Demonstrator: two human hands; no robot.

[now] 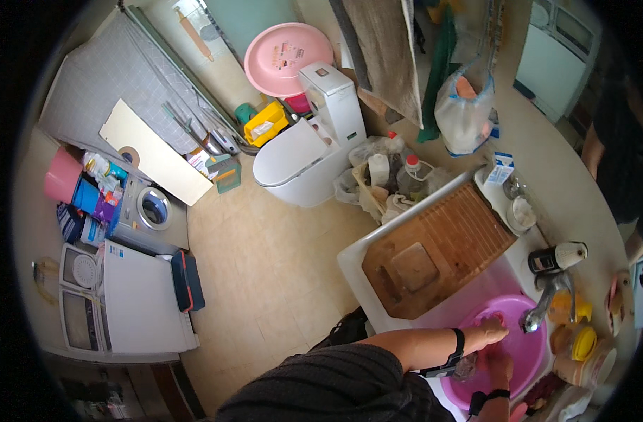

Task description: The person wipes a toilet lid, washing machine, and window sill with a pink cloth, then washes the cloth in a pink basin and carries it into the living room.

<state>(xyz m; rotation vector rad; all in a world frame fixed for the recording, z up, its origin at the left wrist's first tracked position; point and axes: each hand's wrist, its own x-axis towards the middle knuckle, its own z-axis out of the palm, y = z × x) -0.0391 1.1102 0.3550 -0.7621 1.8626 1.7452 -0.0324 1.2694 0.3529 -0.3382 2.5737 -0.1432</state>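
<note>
Both hands are inside a pink plastic basin (pixel 530 348) set in the white sink. My left hand (pixel 491 333), with a black band on its wrist, grips a wet reddish item (pixel 481 354), cloth-like but too unclear to name surely. Close beside it, my right hand (pixel 500 365) reaches in from below in the picture, also by the reddish item; its fingers are mostly hidden. A crumpled translucent plastic bag (pixel 465 367) lies near the basin's wall, under the left wrist. Over the basin's rim hangs a chrome faucet (pixel 551 303).
A brown ridged washboard (pixel 437 253) covers much of the sink (pixel 353 258). Jars with a yellow lid (pixel 584 342) and a dark bottle (pixel 556 258) line the ledge. Beyond stand a toilet (pixel 295 163), a bin of bottles (pixel 371 195) and a washing machine (pixel 152 211).
</note>
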